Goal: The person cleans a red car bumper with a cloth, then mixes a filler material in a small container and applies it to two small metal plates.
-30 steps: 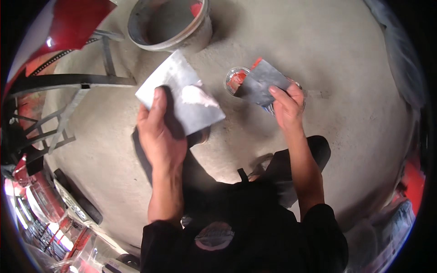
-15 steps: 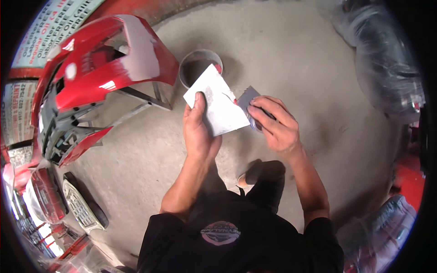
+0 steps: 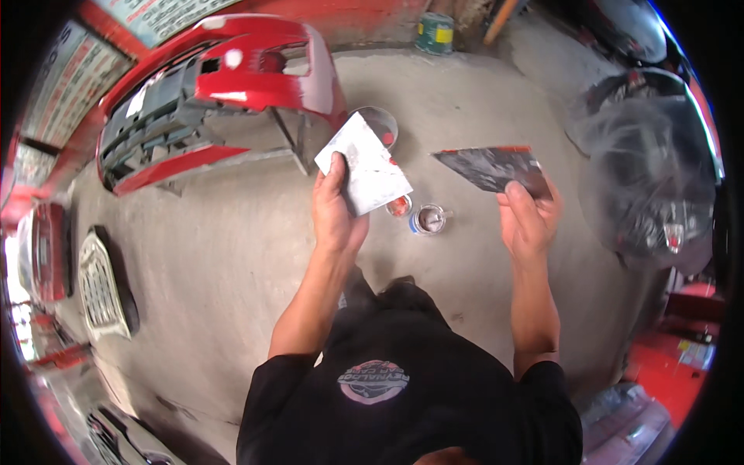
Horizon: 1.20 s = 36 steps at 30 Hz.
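Pale plate (image 3: 363, 172): flat, four-cornered, smeared; clamped in the left hand (image 3: 335, 208), most fingers hidden beneath.
Dark sheet (image 3: 492, 167): thin, streaked, reddish along one edge; right of the pale plate, clamped in the right hand (image 3: 531, 221).
Round tub (image 3: 399, 207): red inside, partly covered by the pale plate.
Can (image 3: 428, 219): open, near the pale plate's lower corner; contents unclear.

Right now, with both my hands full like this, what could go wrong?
The small can and the round dish with red stuff in it sit on the floor, so a careless step might tip them. The white plate in your left hand partly covers the dish in this view, perhaps making it easier to miss. The dark plate in your right hand has red residue along its far edge, which could smear onto whatever it brushes.
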### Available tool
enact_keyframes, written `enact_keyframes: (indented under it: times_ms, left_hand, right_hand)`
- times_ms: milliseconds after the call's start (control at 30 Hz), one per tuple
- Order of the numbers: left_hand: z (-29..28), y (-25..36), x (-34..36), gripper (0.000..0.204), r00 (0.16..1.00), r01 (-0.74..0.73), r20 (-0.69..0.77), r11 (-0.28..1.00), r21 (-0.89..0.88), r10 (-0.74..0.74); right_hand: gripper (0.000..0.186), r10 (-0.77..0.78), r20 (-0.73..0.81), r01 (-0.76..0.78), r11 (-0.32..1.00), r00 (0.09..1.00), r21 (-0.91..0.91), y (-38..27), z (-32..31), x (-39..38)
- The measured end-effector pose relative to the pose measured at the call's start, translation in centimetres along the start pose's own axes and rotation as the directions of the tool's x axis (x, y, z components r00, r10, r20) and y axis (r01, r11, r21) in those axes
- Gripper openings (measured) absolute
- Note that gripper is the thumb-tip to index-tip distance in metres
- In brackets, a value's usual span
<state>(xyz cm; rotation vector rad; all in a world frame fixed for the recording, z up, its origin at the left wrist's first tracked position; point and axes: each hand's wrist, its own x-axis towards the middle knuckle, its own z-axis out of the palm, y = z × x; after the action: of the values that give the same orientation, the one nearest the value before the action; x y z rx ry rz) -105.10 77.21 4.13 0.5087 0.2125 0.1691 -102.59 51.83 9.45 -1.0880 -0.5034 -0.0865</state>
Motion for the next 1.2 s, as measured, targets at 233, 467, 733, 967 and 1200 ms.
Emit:
enact_keyframes:
  times_ms: [233, 467, 733, 967, 1200]
  left_hand:
    - [0.8, 4.9, -4.7, 0.040, 0.996, -0.088, -0.040, 0.995, -0.054, 0.086]
    - [-1.4, 12.0, -7.2, 0.040, 0.994, -0.110, -0.039, 0.987, -0.117, 0.106]
    - [-4.6, 20.1, -8.5, 0.040, 0.963, -0.250, -0.124, 0.964, -0.085, 0.239]
    - [-9.8, 26.2, -8.2, 0.038, 0.963, -0.270, -0.002, 0.963, -0.002, 0.270]
    - [-13.2, 26.4, -8.2, 0.037, 0.995, -0.023, 0.097, 0.999, 0.044, 0.019]
  right_hand:
    - [0.042, -0.250, 0.525, 0.433, 0.864, 0.813, -0.259, -1.4, 9.8, -0.9]
    - [0.032, -0.207, 0.706, 0.600, 0.712, 0.677, -0.366, 0.9, 18.5, -1.0]
    - [0.035, -0.210, 0.690, 0.639, 0.623, 0.693, -0.452, 5.3, 25.9, 0.3]
    - [0.034, 0.171, 0.084, -0.180, 0.977, 0.982, 0.114, 7.8, 29.1, 2.6]
    - [0.041, 0.439, 0.155, -0.465, 0.831, 0.885, 0.304, 10.9, 34.7, 1.8]
